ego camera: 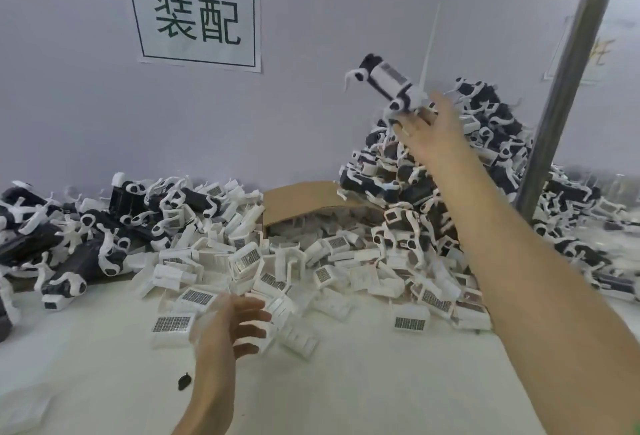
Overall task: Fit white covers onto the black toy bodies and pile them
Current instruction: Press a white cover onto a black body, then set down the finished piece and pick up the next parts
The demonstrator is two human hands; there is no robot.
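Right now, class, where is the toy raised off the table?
Head view, right of centre: the toy is at the right hand's fingertips, before the wall, above the tall pile.

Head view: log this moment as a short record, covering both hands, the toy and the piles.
right hand: raised, fingers straight, toward the finished pile
assembled toy: at the right fingertips, above the pile; contact unclear
left hand: open, low over the loose white covers
black bodies: heaped far left
cardboard box: between the heaps, behind the covers
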